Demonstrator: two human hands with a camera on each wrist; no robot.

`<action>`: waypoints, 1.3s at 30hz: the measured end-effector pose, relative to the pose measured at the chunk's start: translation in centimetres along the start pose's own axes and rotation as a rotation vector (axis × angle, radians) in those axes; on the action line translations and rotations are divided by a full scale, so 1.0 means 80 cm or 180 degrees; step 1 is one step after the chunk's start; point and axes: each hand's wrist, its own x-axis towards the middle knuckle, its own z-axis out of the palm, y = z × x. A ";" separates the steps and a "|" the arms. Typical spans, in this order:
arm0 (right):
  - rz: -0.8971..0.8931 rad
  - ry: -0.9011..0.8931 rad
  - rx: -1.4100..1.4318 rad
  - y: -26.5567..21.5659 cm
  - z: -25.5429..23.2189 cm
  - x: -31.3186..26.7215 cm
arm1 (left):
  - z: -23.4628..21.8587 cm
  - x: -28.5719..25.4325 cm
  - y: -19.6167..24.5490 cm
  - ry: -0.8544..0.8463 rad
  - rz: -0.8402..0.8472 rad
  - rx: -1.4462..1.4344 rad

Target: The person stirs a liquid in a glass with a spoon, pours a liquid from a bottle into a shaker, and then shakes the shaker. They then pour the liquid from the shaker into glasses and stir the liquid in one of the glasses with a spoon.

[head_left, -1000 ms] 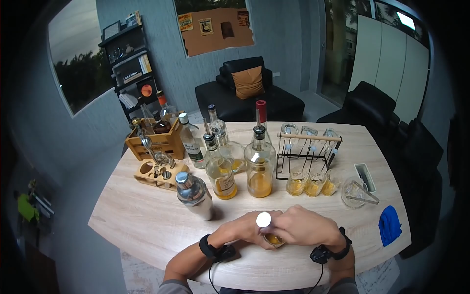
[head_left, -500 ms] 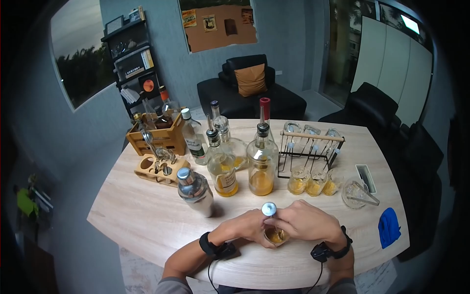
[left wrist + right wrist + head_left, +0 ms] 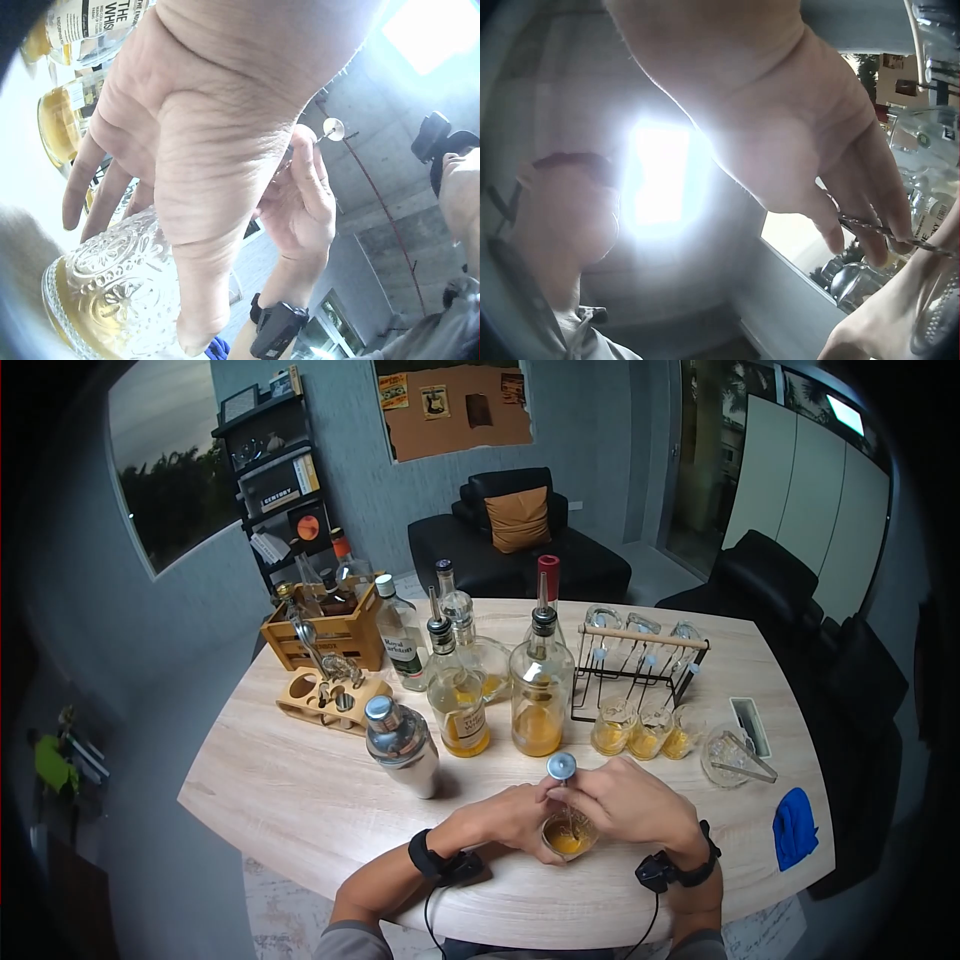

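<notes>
An embossed glass (image 3: 570,840) with amber liquid stands near the table's front edge. My left hand (image 3: 512,818) grips its side, the thumb along the near face in the left wrist view. Across the glass, my right hand (image 3: 635,802) pinches the twisted stem (image 3: 870,227) of a bar spoon between thumb and fingers. The spoon's round disc end (image 3: 561,765) sticks up above the fingers, and its lower part runs down into the glass. Left of the hands stands a steel cocktail shaker (image 3: 402,750).
Bottles with pourers (image 3: 458,705) stand beyond the hands. Three small glasses (image 3: 650,732) of amber liquid sit before a wire glass rack (image 3: 640,670). Right are an ice bowl (image 3: 725,760) with tongs and a blue cloth (image 3: 795,828). A wooden tool stand (image 3: 315,705) and bottle crate (image 3: 330,640) stand left.
The spoon's disc end has swung away from me and now shows its stem below. More of the glass and its liquid shows. Left hand keeps its grip; the head view has shifted slightly.
</notes>
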 end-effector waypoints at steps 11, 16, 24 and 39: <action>-0.0283 -0.0294 0.0079 -0.003 0.020 0.007 | -0.016 -0.011 0.008 0.0101 0.0105 -0.1682; -0.0120 -0.0047 -0.0191 0.004 0.005 0.000 | -0.006 -0.001 0.006 -0.0416 -0.0573 -0.0454; -0.1032 -0.0168 -0.0077 0.008 0.018 0.001 | -0.018 -0.009 0.005 0.0269 0.0431 -0.1011; -0.0350 -0.0355 -0.0083 0.005 0.002 -0.005 | -0.007 0.002 0.007 0.0065 -0.0096 -0.0651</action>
